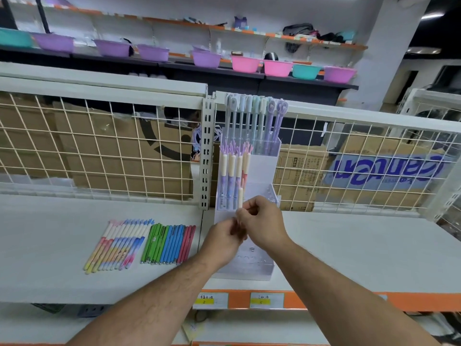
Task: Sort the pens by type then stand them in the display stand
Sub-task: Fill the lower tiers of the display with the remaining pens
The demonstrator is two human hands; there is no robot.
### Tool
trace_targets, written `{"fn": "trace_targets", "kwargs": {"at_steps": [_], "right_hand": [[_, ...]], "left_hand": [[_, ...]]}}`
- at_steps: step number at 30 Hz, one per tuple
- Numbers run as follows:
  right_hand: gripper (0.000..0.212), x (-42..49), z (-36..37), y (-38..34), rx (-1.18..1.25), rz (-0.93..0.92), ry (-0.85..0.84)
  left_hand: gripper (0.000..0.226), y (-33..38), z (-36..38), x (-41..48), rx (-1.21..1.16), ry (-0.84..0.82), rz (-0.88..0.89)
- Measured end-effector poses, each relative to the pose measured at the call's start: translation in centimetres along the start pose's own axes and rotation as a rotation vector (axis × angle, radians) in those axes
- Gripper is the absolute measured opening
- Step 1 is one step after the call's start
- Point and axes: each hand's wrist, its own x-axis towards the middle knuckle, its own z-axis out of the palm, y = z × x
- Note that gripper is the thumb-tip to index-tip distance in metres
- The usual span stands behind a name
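Left hand and right hand pinch one pastel pen at the display stand — I'd judge a third done — two sorted batches left on shelf.

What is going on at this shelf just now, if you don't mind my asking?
A person is filling the clear display stand with pens. The left hand and right hand together hold one cream-capped pen upright at the stand's middle tier, where similar pens already stand. Taller pens fill the top tier. On the white shelf to the left lie pastel pens and green, blue and red pens.
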Motion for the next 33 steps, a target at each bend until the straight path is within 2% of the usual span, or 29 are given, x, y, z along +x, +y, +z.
{"fn": "trace_targets", "kwargs": {"at_steps": [4,7,12,16,23,33], "right_hand": [[0.013,0.1,0.0,-0.1,0.005,-0.033,-0.005],[0.017,0.7,-0.5,-0.8,0.0,-0.064,0.058],[0.019,3.3,-3.5,-3.5,0.098,-0.083,0.168],[0.017,5.1,-4.7,-5.2,0.109,-0.091,0.209],[0.017,5.7,-3.8,-5.7,0.076,-0.081,0.195],[0.019,5.7,-1.7,-4.0,-0.13,-0.043,0.121]], "left_hand": [[0.013,0.6,-0.6,0.2,0.079,0.031,0.012],[0.007,0.7,-0.6,-0.1,0.095,0.011,0.038],[0.037,-1.6,-1.5,-1.0,0.355,-0.059,-0.003],[0.035,-1.9,-1.7,-0.8,0.403,-0.087,0.007],[0.024,-2.3,-1.6,-0.5,0.435,-0.114,-0.004],[0.027,-2.8,-1.6,-0.2,0.446,-0.11,-0.014]]}}
